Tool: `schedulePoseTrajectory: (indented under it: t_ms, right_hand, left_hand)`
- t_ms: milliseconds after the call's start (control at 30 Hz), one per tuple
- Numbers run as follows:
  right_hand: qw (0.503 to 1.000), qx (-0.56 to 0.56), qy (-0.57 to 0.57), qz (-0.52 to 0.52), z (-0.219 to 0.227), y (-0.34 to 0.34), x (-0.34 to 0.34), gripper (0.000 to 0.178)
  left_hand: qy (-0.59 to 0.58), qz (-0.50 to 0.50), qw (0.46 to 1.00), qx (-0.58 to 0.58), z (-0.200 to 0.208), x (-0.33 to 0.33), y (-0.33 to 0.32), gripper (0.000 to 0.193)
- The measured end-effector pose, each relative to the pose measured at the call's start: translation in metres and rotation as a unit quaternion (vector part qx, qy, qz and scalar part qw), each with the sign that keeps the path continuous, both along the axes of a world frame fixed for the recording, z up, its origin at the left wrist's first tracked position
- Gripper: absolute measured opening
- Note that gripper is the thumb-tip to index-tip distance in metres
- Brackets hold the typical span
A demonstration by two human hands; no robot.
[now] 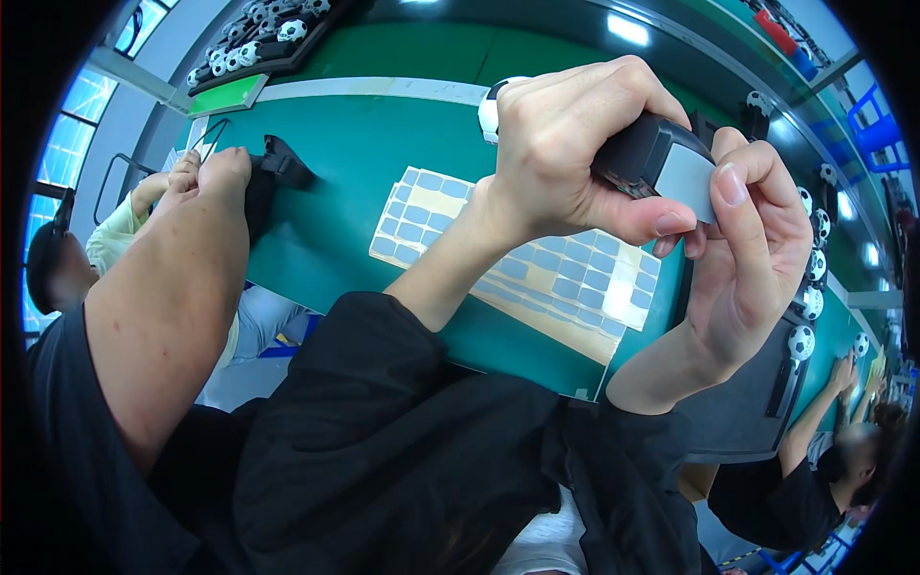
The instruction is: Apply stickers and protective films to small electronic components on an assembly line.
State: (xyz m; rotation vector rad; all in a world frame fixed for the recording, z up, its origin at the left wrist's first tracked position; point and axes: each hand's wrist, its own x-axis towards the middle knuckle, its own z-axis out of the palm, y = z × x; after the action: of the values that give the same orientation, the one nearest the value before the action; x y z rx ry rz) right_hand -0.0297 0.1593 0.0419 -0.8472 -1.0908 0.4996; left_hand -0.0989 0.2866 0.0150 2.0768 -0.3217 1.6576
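A small black block-shaped part (640, 153) with a grey rectangular pad (686, 182) on its face is held up off the bench, at about 2 o'clock from the centre of the view. It's gripped between both hands, so neither one is really "nearer", though most of the body is wrapped by the left hand (565, 144). That hand is curled over the top from 10 o'clock, with its thumb tip pressed in just under the grey pad. The right hand (757, 249) comes up from 5 o'clock, and the pad's far edge is pinched by its thumb and fingers. The part's long axis looks to be running roughly from 10 to 4 o'clock, tilted down toward the right hand.

Directly below, at 6 o'clock from the part, a yellowish backing sheet (537, 268) of grey-blue rectangular stickers is laid flat on the green bench top (355, 163); some cells near its right end look peeled off. A row of small black-and-white ball-shaped pieces (803, 340) is lined up at 4 o'clock beside a dark tray (738, 402). Another person's bare forearm (168, 297) is stretched across at 9 o'clock, and more ball pieces (259, 43) are racked at 11 o'clock.
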Motion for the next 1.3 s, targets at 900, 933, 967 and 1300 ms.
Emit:
schedulePoseTrajectory:
  t_ms: [900, 933, 967, 1300]
  right_hand:
    - [0.997, -0.016, -0.046, -0.055, 0.003, -0.003, -0.007, 0.01]
    - [0.997, -0.017, -0.049, -0.065, 0.004, -0.004, -0.008, 0.01]
    - [0.996, -0.018, -0.051, -0.075, 0.004, -0.004, -0.009, 0.009]
    - [0.997, 0.011, -0.057, -0.045, -0.003, 0.007, 0.008, 0.003]
  left_hand:
    - [-0.143, 0.006, 0.99, 0.006, -0.003, 0.018, 0.001, 0.045]
    - [-0.129, 0.004, 0.992, 0.006, -0.003, 0.017, 0.001, 0.047]
    - [-0.115, 0.001, 0.993, 0.007, -0.003, 0.015, 0.002, 0.049]
    - [-0.095, -0.002, 0.986, -0.133, -0.009, 0.018, -0.014, 0.032]
